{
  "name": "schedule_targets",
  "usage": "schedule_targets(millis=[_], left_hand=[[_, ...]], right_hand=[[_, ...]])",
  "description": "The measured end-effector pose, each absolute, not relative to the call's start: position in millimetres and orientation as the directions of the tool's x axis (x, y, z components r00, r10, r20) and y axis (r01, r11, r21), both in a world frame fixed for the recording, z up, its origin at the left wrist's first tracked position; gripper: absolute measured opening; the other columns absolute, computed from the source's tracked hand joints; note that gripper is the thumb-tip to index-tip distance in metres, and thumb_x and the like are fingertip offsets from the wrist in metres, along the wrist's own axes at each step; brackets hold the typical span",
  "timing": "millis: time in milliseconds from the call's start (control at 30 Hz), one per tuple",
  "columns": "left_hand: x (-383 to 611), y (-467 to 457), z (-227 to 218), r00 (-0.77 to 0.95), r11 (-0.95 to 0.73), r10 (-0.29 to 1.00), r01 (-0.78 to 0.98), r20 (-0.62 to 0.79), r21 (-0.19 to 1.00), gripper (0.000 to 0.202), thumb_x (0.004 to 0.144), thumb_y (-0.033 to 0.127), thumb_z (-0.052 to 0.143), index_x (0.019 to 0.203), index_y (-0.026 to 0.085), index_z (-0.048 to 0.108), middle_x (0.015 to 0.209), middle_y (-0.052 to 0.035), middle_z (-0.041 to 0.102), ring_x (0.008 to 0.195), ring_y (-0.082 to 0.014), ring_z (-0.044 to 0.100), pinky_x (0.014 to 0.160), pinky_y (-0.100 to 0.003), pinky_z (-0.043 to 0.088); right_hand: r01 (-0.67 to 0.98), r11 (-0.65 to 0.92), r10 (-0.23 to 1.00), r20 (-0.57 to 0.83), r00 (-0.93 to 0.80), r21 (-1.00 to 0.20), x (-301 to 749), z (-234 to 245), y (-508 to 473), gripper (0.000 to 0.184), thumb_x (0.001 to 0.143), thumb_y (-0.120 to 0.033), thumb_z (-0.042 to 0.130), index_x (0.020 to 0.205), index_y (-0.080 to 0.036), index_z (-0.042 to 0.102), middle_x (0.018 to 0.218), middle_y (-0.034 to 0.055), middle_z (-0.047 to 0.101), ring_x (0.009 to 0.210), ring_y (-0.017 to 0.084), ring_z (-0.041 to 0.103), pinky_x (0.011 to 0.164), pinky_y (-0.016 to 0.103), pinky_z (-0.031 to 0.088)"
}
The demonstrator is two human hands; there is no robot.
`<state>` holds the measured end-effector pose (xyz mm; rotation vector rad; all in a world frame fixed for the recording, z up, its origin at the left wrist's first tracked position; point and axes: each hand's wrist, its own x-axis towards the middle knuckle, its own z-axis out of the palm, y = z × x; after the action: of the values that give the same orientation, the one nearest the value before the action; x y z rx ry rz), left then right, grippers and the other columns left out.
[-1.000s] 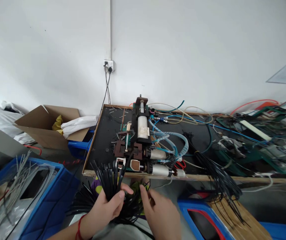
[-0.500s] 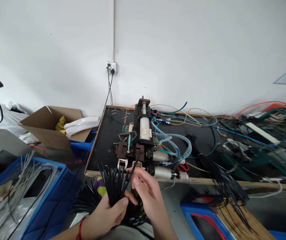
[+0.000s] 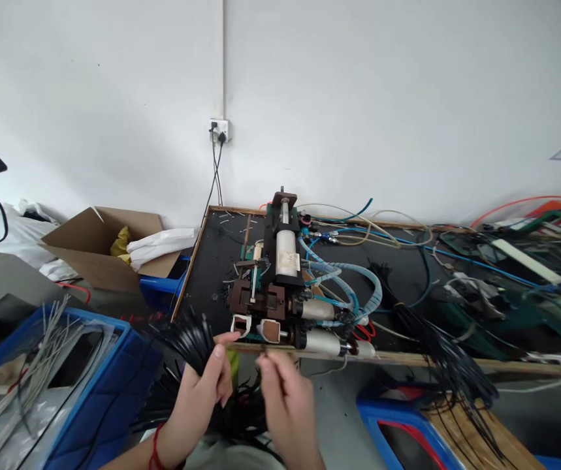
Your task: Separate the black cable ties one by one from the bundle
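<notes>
My left hand is closed round a bundle of thin black strips whose ends fan out up and to the left. My right hand sits just to the right, fingers pinched together near the table's front edge; what they pinch is too thin to make out. Straight ahead on the black board stands a small pneumatic machine with a white cylinder, brown blocks and blue hoses. More black strips lie in my lap.
A second bunch of black strips hangs over the table edge at right. Blue crates stand at left and lower right. A cardboard box sits far left. Tangled wires and hoses cover the right of the table.
My left hand has tipped the bundle over to the left. My right hand has drawn down from the strip tips and now pinches close to the table edge.
</notes>
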<state>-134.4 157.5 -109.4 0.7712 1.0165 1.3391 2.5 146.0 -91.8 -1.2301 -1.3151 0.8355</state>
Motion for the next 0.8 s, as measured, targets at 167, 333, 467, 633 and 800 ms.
schedule_targets(millis=[167, 333, 467, 633, 800], left_hand=[[-134, 163, -115, -0.068, 0.171, 0.977, -0.322, -0.203, 0.931, 0.036, 0.084, 0.046, 0.078, 0.102, 0.015, 0.073, 0.052, 0.0076, 0.044, 0.041, -0.0055, 0.034, 0.039, -0.017, 0.027], [-131, 171, -106, -0.067, 0.166, 0.976, -0.391, -0.208, 0.905, 0.055, 0.091, 0.045, 0.071, 0.137, 0.018, 0.061, 0.051, 0.0103, 0.037, 0.042, -0.0062, 0.029, 0.040, -0.019, 0.025], [-128, 176, -97, -0.050, 0.128, 0.983, -0.498, -0.176, 0.857, 0.061, 0.096, 0.045, 0.063, 0.149, 0.023, 0.044, 0.051, 0.0106, 0.038, 0.042, -0.0083, 0.028, 0.041, -0.019, 0.026], [-131, 183, -96, -0.013, 0.078, 0.994, -0.640, -0.113, 0.765, 0.028, 0.097, 0.044, 0.058, 0.116, 0.025, 0.055, 0.051, 0.0094, 0.045, 0.035, -0.0080, 0.024, 0.036, -0.020, 0.021], [-133, 182, -103, 0.023, 0.122, 0.990, -0.625, -0.138, 0.771, 0.026, 0.096, 0.042, 0.058, 0.083, 0.020, 0.051, 0.057, 0.0070, 0.047, 0.035, -0.0056, 0.029, 0.036, -0.020, 0.024]], right_hand=[[0.300, 0.167, 0.976, 0.115, -0.183, -0.939, 0, -93, 143, 0.028, 0.103, -0.032, 0.044, 0.088, -0.022, 0.065, 0.065, 0.0003, 0.064, 0.061, 0.017, 0.063, 0.059, 0.026, 0.041], [0.022, -0.052, 0.972, -0.055, -0.228, -0.998, 1, -115, 134, 0.039, 0.105, -0.047, 0.044, 0.080, -0.021, 0.059, 0.051, -0.0046, 0.050, 0.046, 0.013, 0.044, 0.052, 0.026, 0.031], [-0.608, -0.148, 0.989, -0.112, -0.098, -0.780, -21, -137, 139, 0.041, 0.100, -0.054, 0.053, 0.074, -0.022, 0.053, 0.045, -0.0095, 0.038, 0.042, 0.010, 0.025, 0.047, 0.024, 0.024], [-0.870, -0.214, 0.971, -0.191, -0.142, -0.443, -39, -140, 156, 0.031, 0.093, -0.039, 0.069, 0.072, -0.021, 0.057, 0.042, -0.0103, 0.038, 0.040, 0.009, 0.017, 0.044, 0.022, 0.026], [-0.898, -0.275, 0.951, -0.235, -0.202, -0.343, -37, -135, 160, 0.029, 0.085, -0.031, 0.078, 0.066, -0.020, 0.059, 0.037, -0.0118, 0.034, 0.037, 0.008, 0.011, 0.040, 0.021, 0.026]])
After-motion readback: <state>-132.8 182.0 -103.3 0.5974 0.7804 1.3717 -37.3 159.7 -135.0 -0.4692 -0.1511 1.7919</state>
